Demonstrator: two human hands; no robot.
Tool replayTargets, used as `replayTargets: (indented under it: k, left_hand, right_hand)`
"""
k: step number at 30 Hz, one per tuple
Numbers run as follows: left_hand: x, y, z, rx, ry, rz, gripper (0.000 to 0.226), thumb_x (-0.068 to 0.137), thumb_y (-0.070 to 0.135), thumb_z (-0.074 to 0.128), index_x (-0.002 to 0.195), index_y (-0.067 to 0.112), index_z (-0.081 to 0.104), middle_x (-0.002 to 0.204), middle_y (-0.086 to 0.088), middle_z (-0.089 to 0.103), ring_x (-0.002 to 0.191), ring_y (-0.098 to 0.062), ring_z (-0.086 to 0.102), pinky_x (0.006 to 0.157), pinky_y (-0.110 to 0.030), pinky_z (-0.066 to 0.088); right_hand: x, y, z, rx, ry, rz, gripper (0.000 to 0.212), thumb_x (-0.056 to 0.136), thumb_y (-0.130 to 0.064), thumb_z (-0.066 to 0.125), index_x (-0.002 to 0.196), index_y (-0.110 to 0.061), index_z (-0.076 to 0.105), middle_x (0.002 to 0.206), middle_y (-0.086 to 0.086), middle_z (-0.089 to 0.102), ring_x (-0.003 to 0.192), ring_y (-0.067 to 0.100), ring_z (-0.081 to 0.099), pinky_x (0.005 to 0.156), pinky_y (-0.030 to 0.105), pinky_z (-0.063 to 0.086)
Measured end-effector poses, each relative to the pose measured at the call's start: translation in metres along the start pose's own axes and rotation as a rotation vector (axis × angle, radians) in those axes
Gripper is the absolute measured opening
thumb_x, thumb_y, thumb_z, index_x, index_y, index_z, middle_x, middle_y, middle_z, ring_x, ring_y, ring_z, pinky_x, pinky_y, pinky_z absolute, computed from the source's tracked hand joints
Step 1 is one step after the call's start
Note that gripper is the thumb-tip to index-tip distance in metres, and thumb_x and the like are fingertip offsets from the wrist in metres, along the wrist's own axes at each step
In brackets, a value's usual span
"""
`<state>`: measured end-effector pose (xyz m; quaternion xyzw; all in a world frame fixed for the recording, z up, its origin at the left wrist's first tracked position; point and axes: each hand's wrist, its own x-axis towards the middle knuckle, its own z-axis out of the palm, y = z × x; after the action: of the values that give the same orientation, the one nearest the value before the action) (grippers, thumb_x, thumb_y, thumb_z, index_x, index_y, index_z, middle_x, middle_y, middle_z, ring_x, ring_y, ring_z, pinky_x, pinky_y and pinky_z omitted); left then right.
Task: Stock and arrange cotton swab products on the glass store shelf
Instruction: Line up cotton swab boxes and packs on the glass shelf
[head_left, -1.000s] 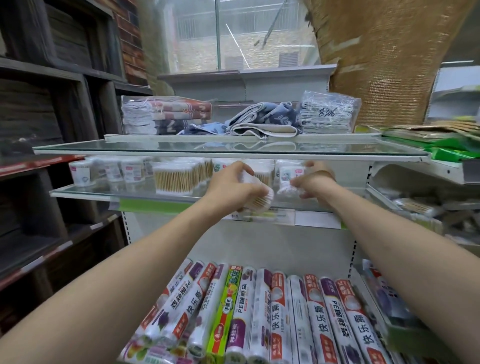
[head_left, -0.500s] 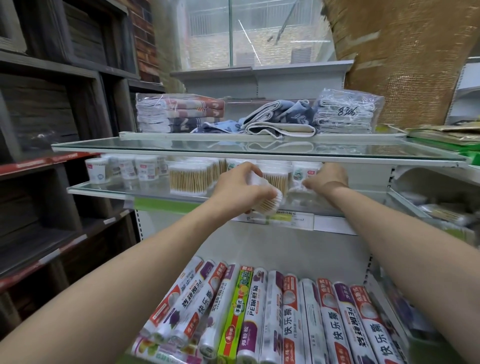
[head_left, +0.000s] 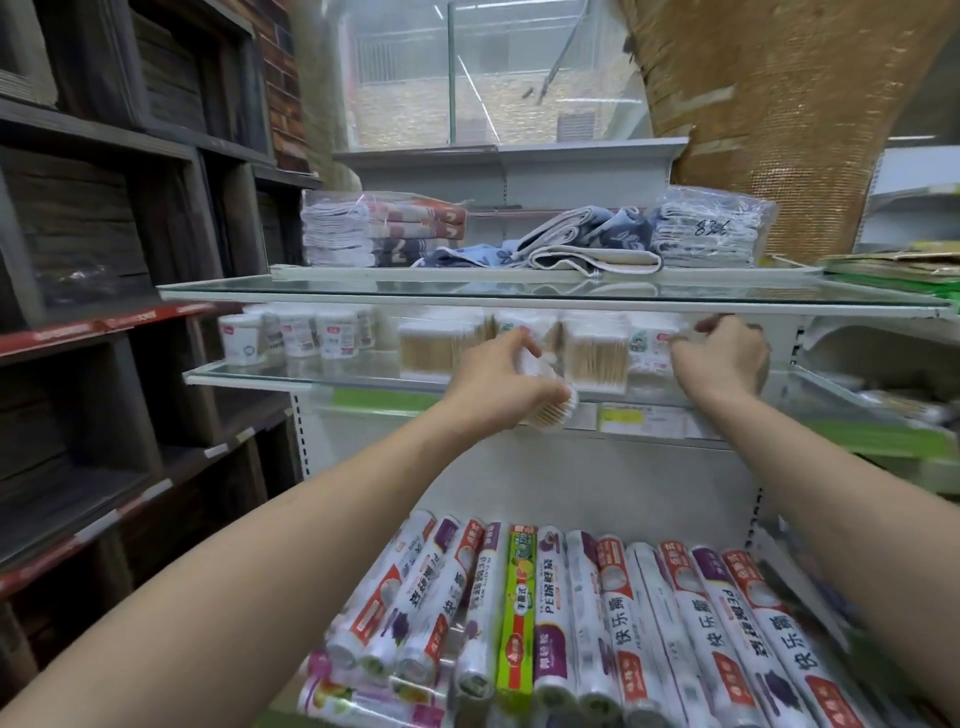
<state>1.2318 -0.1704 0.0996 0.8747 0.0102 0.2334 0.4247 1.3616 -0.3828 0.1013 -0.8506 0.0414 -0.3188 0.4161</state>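
My left hand (head_left: 498, 387) grips a clear pack of wooden cotton swabs (head_left: 551, 408) at the front edge of the lower glass shelf (head_left: 249, 374). My right hand (head_left: 724, 358) reaches onto the same shelf at the right, fingers curled at a white swab pack (head_left: 649, 348); whether it holds the pack is unclear. Clear boxes of wooden swabs (head_left: 597, 356) and another block (head_left: 431, 351) stand mid-shelf. White round swab tubs (head_left: 291, 338) fill the left end.
An upper glass shelf (head_left: 519, 296) hangs close over my hands, carrying folded towels (head_left: 384, 228) and bagged cloths (head_left: 706, 234). Rolls of plastic bags (head_left: 561, 623) lie on the bottom shelf. Dark wooden shelving (head_left: 104, 260) stands to the left.
The view has shifted right and closer to the shelf. My left hand keeps the swab pack at the shelf edge; my right hand has stayed at the white packs on the right.
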Motion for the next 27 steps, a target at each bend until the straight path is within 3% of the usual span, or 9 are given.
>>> replayTargets:
  k: [5, 10, 14, 18, 21, 24, 27]
  left_hand:
    - [-0.025, -0.050, -0.068, 0.018, 0.026, 0.020, 0.056, 0.068, 0.044, 0.081, 0.115, 0.029, 0.056, 0.108, 0.005, 0.057, 0.097, -0.025, 0.063, 0.080, -0.050, 0.061]
    - [-0.041, -0.089, -0.127, 0.116, 0.128, 0.007, 0.047, 0.064, 0.048, 0.077, 0.102, 0.035, 0.052, 0.104, 0.005, 0.055, 0.092, -0.025, 0.062, 0.077, -0.052, 0.059]
    - [-0.033, -0.111, -0.169, 0.062, 0.225, -0.023, 0.048, 0.062, 0.049, 0.080, 0.101, 0.029, 0.059, 0.106, 0.001, 0.060, 0.097, -0.027, 0.064, 0.077, -0.052, 0.060]
    - [-0.009, -0.131, -0.203, 0.031, 0.265, -0.127, 0.067, 0.052, 0.039, 0.088, 0.109, 0.026, 0.056, 0.109, -0.001, 0.062, 0.096, -0.024, 0.066, 0.075, -0.048, 0.062]
    - [0.013, -0.149, -0.221, 0.040, 0.276, -0.173, 0.055, 0.065, 0.018, 0.078, 0.112, 0.023, 0.051, 0.104, -0.002, 0.057, 0.097, -0.027, 0.064, 0.082, -0.048, 0.061]
    - [0.031, -0.167, -0.236, 0.070, 0.320, -0.223, 0.039, 0.080, 0.010, 0.063, 0.117, 0.018, 0.052, 0.104, -0.003, 0.055, 0.090, -0.023, 0.064, 0.068, -0.039, 0.063]
    - [0.045, -0.181, -0.254, 0.053, 0.350, -0.270, 0.051, 0.076, 0.011, 0.073, 0.122, 0.017, 0.051, 0.110, -0.004, 0.060, 0.087, -0.024, 0.067, 0.060, -0.031, 0.059]
  right_hand:
    - [-0.079, -0.039, 0.025, 0.097, 0.074, -0.064, 0.024, 0.086, -0.028, 0.062, 0.104, -0.013, 0.068, 0.111, 0.019, 0.064, 0.108, 0.040, 0.057, 0.092, 0.041, 0.044]
    - [-0.154, -0.098, 0.062, 0.185, -0.022, -0.115, 0.021, 0.087, -0.029, 0.065, 0.102, -0.015, 0.069, 0.108, 0.013, 0.066, 0.104, 0.035, 0.059, 0.090, 0.039, 0.044]
    - [-0.197, -0.153, 0.096, 0.255, -0.107, -0.232, 0.012, 0.087, -0.026, 0.067, 0.096, -0.018, 0.068, 0.103, 0.008, 0.066, 0.100, 0.028, 0.058, 0.084, 0.034, 0.042]
    - [-0.217, -0.193, 0.125, 0.296, -0.165, -0.359, 0.009, 0.086, -0.026, 0.067, 0.092, -0.018, 0.069, 0.097, 0.006, 0.065, 0.095, 0.026, 0.059, 0.081, 0.034, 0.044]
    - [-0.216, -0.210, 0.147, 0.312, -0.196, -0.405, 0.010, 0.087, -0.027, 0.066, 0.091, -0.019, 0.071, 0.097, 0.004, 0.067, 0.095, 0.025, 0.059, 0.082, 0.035, 0.044]
    - [-0.208, -0.226, 0.171, 0.310, -0.246, -0.430, 0.011, 0.088, -0.029, 0.064, 0.090, -0.020, 0.070, 0.097, 0.003, 0.066, 0.096, 0.023, 0.058, 0.076, 0.030, 0.038]
    - [-0.199, -0.238, 0.194, 0.317, -0.279, -0.434, 0.009, 0.089, -0.027, 0.064, 0.088, -0.021, 0.069, 0.097, 0.004, 0.066, 0.095, 0.023, 0.057, 0.075, 0.030, 0.036]
